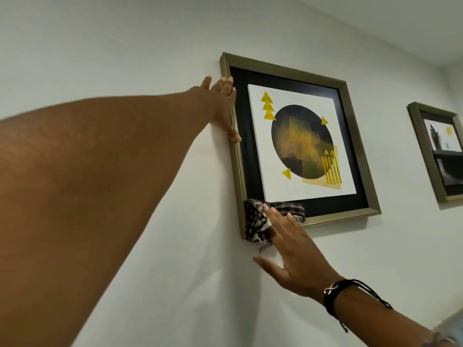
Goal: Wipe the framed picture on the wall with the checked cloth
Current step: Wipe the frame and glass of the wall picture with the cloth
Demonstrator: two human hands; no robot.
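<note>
The framed picture (298,144) hangs on the white wall: a dull gold frame, black mat, and a print with a dark circle and yellow triangles. My left hand (221,106) grips the frame's left edge near the top, thumb over the front. The checked cloth (258,216), dark brown and white, is bunched over the frame's bottom left corner. My right hand (290,246) presses flat on the cloth with fingers spread, part of the cloth hidden beneath the palm.
A second gold-framed picture (437,151) hangs further right on the same wall, cut off by the image edge. The ceiling meets the wall at the top right. My right wrist wears dark bracelets (338,296).
</note>
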